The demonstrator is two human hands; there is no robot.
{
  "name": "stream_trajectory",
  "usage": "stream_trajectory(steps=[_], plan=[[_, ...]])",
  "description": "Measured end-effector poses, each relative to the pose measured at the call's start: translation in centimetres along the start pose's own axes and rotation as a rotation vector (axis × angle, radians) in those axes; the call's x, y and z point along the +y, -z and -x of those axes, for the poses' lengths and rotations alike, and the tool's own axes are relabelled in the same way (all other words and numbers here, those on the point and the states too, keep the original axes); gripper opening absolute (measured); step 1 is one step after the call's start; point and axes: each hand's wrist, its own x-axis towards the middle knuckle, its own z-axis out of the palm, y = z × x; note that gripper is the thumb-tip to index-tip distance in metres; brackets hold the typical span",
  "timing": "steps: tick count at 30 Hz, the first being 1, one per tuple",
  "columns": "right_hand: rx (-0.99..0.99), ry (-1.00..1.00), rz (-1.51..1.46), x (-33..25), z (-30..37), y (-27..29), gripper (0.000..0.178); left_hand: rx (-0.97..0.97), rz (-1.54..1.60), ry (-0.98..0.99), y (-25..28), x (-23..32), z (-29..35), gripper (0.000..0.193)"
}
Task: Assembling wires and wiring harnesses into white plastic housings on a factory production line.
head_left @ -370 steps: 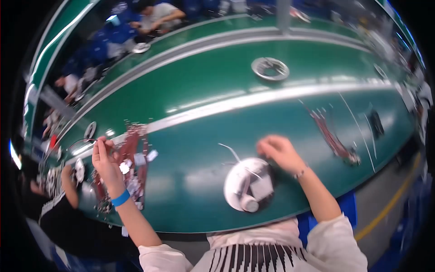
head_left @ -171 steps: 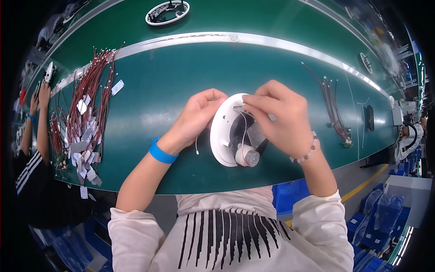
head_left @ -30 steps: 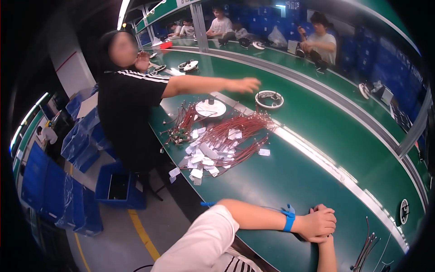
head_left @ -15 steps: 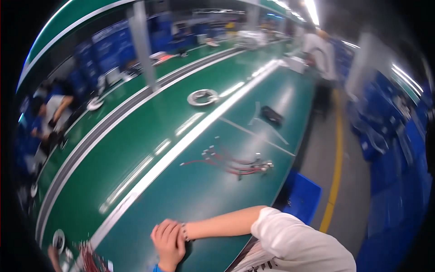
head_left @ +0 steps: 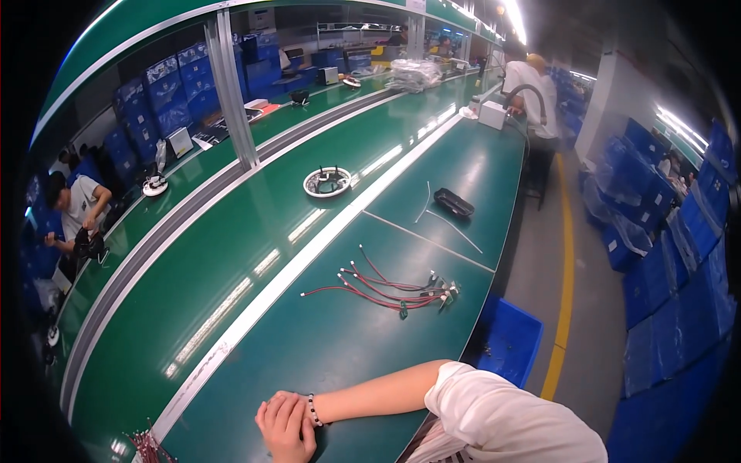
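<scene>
My right hand [head_left: 279,406] comes in from the right, a beaded bracelet at its wrist. It is folded over my left hand [head_left: 289,449], which enters from the lower edge and is partly covered. Both rest together on the green bench top [head_left: 347,355], near its front edge. Past them lies a loose bunch of red and black wires [head_left: 386,297] with small white connectors. Farther along sit a black oblong plastic shell [head_left: 454,203] and thin white strips [head_left: 455,231]. Another bundle of wires [head_left: 148,447] shows at the lower left.
On the green belt [head_left: 231,270] beyond the white rail sits a white ring-shaped part [head_left: 327,183] with black prongs. A blue bin [head_left: 509,339] stands beside the bench. Co-workers [head_left: 532,96] work farther along and across the line. Wrapped blue crates [head_left: 671,278] are stacked at right.
The view has steadied and shifted slightly. The ring-shaped part on the belt appears nearer and farther left. A round part and a blurred hand-like shape at the lower left have left view. My hands stay folded.
</scene>
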Motion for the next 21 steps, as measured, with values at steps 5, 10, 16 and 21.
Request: stream_trajectory(steps=[5,10,16,21], plan=[[0.078,0.011,-0.158,0.2,0.4,0.9,0.025,0.001,0.048,0.037,-0.1,0.0,-0.2,0.024],[-0.084,-0.013,-0.141,-0.3,-0.5,0.7,0.021,0.013,0.045,0.052,0.3,0.0,0.0,0.024],[-0.111,0.018,-0.058,0.0,0.2,1.4,0.020,-0.025,0.059,0.061,-0.2,0.3,-0.3,0.025],[0.017,-0.006,-0.180,-0.3,0.4,1.2,0.023,-0.034,0.062,0.065,0.0,-0.1,0.2,0.026]])
